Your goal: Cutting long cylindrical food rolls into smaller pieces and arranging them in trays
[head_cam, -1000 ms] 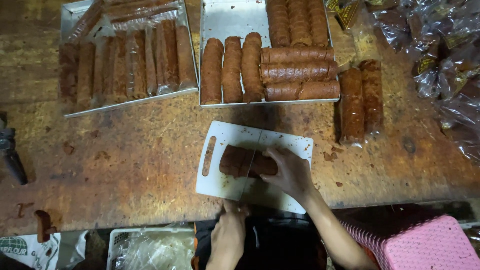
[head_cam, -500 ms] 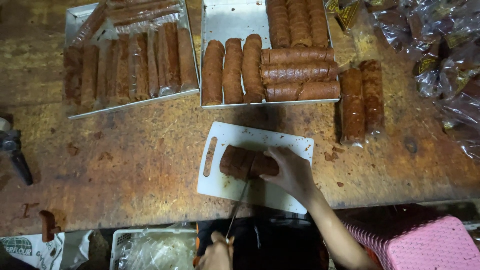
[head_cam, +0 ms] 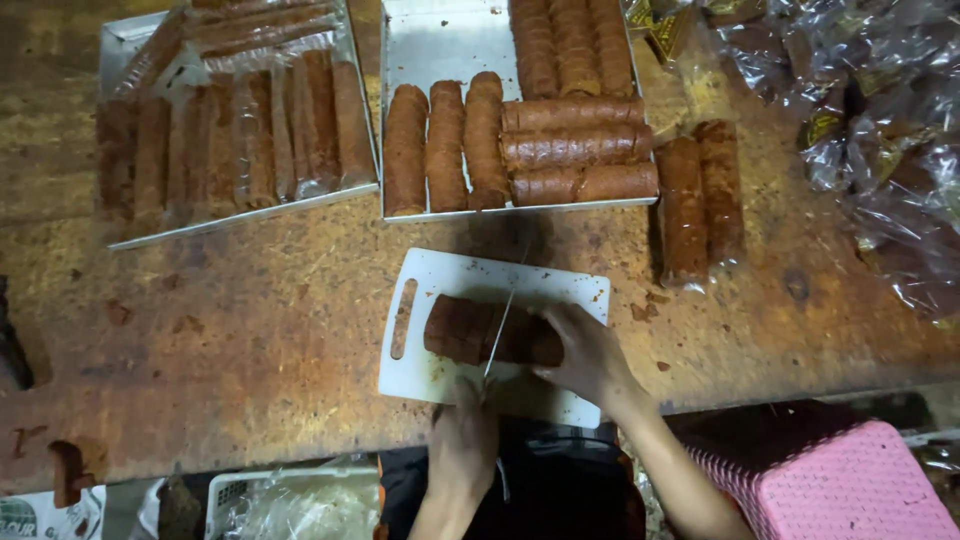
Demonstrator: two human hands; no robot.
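Note:
A brown cake roll (head_cam: 465,328) lies across a white cutting board (head_cam: 450,275) at the table's near edge. Its left part is cut into several slices. My right hand (head_cam: 585,352) presses down on the roll's right end. My left hand (head_cam: 462,440) grips the handle of a thin knife (head_cam: 501,325), whose blade stands across the roll about its middle.
A metal tray (head_cam: 425,40) behind the board holds several whole brown rolls. Another tray (head_cam: 125,45) at the left holds wrapped rolls. Two rolls (head_cam: 700,195) lie on the wooden table at right, beside crinkled clear wrappers (head_cam: 880,130). A pink basket (head_cam: 830,485) sits at lower right.
My left hand has pushed the knife forward again across the roll after drawing it back toward me. My right hand stays on the roll's right end.

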